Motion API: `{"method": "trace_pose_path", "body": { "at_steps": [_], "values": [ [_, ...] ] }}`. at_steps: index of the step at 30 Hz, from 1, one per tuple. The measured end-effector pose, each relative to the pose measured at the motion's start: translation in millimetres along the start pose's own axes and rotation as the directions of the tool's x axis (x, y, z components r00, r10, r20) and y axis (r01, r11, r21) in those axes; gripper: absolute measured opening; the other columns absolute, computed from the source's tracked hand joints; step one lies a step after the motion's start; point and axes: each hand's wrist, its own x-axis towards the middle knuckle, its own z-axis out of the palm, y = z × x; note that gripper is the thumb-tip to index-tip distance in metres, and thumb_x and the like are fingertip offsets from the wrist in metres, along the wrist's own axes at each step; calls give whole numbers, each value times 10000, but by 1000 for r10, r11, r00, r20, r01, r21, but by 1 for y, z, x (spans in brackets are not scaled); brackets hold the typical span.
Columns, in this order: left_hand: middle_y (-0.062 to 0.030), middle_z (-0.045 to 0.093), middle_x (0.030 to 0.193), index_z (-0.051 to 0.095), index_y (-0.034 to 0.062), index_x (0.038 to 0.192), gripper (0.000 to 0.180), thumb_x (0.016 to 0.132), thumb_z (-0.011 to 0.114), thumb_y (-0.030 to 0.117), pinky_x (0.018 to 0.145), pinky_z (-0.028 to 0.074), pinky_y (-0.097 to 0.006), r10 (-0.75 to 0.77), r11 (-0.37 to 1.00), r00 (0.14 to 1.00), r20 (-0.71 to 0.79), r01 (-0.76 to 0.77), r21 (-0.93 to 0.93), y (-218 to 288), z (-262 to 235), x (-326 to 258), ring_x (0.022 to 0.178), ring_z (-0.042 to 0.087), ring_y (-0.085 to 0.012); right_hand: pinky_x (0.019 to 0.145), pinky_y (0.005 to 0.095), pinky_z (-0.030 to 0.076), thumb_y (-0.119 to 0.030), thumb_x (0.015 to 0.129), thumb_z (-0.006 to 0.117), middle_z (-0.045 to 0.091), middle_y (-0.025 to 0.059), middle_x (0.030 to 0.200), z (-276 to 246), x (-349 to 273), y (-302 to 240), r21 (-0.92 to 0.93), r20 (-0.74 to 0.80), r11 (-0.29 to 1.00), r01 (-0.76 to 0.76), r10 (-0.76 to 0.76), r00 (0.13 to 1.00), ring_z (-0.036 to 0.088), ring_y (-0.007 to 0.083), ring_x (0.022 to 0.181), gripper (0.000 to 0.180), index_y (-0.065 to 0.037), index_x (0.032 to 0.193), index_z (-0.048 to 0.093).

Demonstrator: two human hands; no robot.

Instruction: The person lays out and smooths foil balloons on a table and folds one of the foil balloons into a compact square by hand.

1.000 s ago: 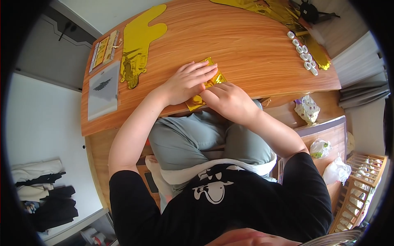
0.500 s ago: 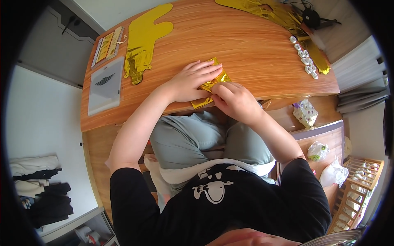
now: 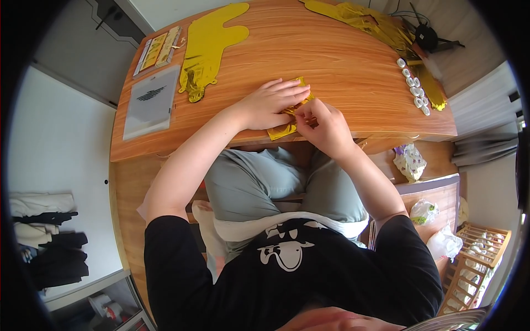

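Observation:
A folded piece of gold foil, like a flattened foil balloon (image 3: 283, 131), lies at the near edge of the wooden table. My left hand (image 3: 270, 105) rests flat across it with fingers stretched out, covering much of it. Beside it my right hand (image 3: 327, 126) has its thumb and forefinger pinched at the right edge of the foil; the exact bit between the fingertips is hard to see. Farther left a larger flat gold foil balloon (image 3: 212, 47) is spread on the table.
Left on the table (image 3: 265, 44) are a clear plastic sleeve (image 3: 150, 113) and flat printed packs (image 3: 157, 52). At the right are several small white rolls (image 3: 417, 91), more gold foil (image 3: 375, 27) and a black device with antennas (image 3: 426, 38). Plastic bags (image 3: 409, 161) lie below the table's right side.
My right hand has turned slightly, its thumb and forefinger now pinching more visibly at the foil's edge. My left hand stays flat on the foil. The whole view has shifted a little.

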Motion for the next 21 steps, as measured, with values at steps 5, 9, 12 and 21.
{"method": "trace_pose_path", "body": {
  "at_steps": [5, 9, 12, 21],
  "values": [
    [-30, 350, 1680, 351, 158, 1623, 771, 914, 653, 192, 1296, 176, -477, 2, 998, 999, -36, -4, -69, -6, 1, -1, 1570, 270, -240, 751, 422, 551, -66, 803, 803, 673, 125, 908, -14, 15, -9, -121, 20, 984, 129, -127, 992, 668, 319, 837, 236, -35, 979, 650],
    [-90, 322, 1688, 314, 144, 1635, 792, 904, 617, 127, 1299, 159, -484, -18, 961, 998, -61, 1, -275, -8, -4, 2, 1568, 276, -257, 799, 450, 522, -88, 806, 791, 674, 130, 907, -8, 13, 6, -110, 46, 988, 112, -107, 993, 642, 358, 875, 225, -30, 987, 672],
    [-114, 307, 1694, 330, 145, 1630, 815, 859, 574, 47, 1299, 164, -469, -46, 883, 992, -122, -17, -470, -3, -13, -2, 1571, 273, -260, 784, 446, 526, -72, 834, 762, 683, 139, 922, -9, 15, 7, -105, 104, 991, 82, -72, 992, 642, 354, 856, 169, -29, 979, 687],
    [-112, 645, 1359, 648, 97, 1354, 422, 954, 699, 222, 993, 523, -361, -482, 871, 791, -376, 388, -300, 28, -55, -57, 1255, 617, -219, 749, 461, 524, -109, 947, 646, 667, 183, 897, 0, 21, -3, -164, 188, 986, 30, 2, 982, 646, 402, 859, 232, -14, 1157, 613]
  ]
}}
